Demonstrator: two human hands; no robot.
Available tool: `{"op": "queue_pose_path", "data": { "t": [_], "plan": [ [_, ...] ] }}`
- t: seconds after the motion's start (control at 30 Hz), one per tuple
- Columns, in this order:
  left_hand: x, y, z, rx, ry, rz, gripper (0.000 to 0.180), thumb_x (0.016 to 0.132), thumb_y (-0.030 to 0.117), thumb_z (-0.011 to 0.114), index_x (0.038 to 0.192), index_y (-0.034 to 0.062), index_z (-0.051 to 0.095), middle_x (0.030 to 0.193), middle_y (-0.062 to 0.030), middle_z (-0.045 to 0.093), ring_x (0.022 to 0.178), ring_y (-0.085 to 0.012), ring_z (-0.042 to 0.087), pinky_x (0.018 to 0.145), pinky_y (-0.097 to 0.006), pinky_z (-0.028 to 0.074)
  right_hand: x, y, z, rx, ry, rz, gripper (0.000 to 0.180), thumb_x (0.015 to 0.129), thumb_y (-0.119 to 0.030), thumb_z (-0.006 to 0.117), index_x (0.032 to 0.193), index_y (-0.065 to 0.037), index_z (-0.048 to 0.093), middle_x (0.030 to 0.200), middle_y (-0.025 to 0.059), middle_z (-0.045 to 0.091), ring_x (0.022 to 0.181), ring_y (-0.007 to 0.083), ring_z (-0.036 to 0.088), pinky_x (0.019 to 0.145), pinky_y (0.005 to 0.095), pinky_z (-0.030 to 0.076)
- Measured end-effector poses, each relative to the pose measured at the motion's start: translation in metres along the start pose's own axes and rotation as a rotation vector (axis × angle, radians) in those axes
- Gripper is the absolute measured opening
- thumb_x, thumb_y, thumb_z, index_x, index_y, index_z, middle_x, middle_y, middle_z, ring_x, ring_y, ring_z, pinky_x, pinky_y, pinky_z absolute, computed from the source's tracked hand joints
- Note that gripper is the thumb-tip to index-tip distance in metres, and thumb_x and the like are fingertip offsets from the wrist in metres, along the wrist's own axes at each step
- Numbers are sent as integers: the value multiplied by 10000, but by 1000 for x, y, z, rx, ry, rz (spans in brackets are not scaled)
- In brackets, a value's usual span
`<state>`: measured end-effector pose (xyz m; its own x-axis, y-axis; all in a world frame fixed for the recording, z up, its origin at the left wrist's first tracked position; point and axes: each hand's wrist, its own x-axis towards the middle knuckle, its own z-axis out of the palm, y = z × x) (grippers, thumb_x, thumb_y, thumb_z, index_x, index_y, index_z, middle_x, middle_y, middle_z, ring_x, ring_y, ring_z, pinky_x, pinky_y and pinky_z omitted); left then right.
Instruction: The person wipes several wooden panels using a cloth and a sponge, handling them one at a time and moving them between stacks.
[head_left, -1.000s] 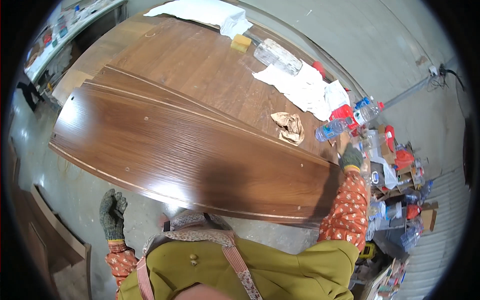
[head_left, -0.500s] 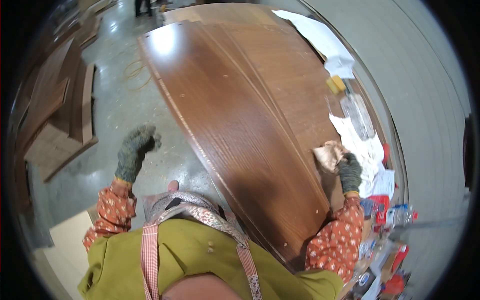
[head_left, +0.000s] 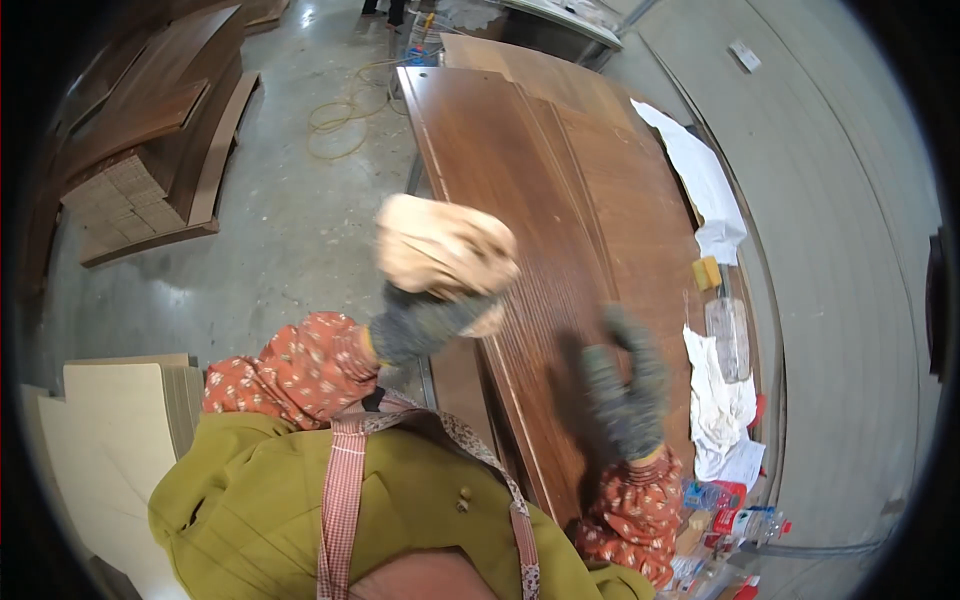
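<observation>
My left hand [head_left: 425,322], in a grey knit glove, grips a crumpled beige cloth [head_left: 440,245] raised above the near left edge of a brown wood panel [head_left: 520,230]. The cloth is smeared by motion. Over the panel's right part is my right hand [head_left: 630,390], gloved alike, its fingers apart and nothing in them. Whether its fingers touch the panel I cannot tell. The long glossy panel lies on other brown boards [head_left: 630,170], with its grain running lengthwise.
Along the right edge lie white sheets [head_left: 700,180], a yellow sponge block [head_left: 707,273], a clear plastic container [head_left: 728,340], a white cloth [head_left: 715,400] and plastic bottles [head_left: 745,523]. Stacked panels [head_left: 150,150] stand at the left on the floor, with a yellow hose [head_left: 340,130] nearby.
The beige cloth has passed from my right hand to my left, which moved rightward to the panel's edge. My right hand has come left over the panel and opened. The view has shifted.
</observation>
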<state>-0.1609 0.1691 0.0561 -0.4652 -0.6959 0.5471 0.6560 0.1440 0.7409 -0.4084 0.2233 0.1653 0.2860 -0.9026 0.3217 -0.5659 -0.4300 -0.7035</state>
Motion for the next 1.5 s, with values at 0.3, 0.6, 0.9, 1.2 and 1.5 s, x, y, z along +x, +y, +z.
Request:
{"op": "queue_pose_path", "data": {
  "t": [0.3,0.6,0.9,1.2,1.5],
  "plan": [
    [27,-8,-10,1554,7,32,389,661,244,622,1026,108,614,1032,-105,589,1044,-305,529,963,-492,371,-6,115,3,-684,87,336,401,933,-243,514,1241,14,524,1225,212,554,1135,362,518,983,423,395],
    [116,122,-324,1947,704,-260,325,813,339,571,1009,88,637,1001,-170,643,921,-329,612,823,-430,468,-2,107,6,-660,131,333,353,938,-199,506,1235,-10,539,1214,181,571,1117,324,537,970,395,409],
    [-2,-83,-58,933,-160,245,338,824,186,526,1136,87,608,1202,-135,576,1062,-309,558,904,-455,432,-7,111,7,-715,183,341,322,937,-200,507,1196,-19,568,1166,175,598,1084,323,557,962,389,414],
    [7,32,-360,1701,90,322,351,934,301,472,1195,71,522,912,-122,605,779,-242,596,716,-389,509,-3,96,12,-786,197,395,318,944,-226,483,1179,-33,580,1157,181,601,1080,335,559,956,395,425],
    [28,61,-483,1433,804,100,429,876,182,548,1274,31,499,1200,-130,591,967,-264,597,865,-325,477,-35,88,0,-927,396,654,375,891,-328,550,1130,-43,598,1083,186,624,1024,358,573,923,419,437]
  ]
}}
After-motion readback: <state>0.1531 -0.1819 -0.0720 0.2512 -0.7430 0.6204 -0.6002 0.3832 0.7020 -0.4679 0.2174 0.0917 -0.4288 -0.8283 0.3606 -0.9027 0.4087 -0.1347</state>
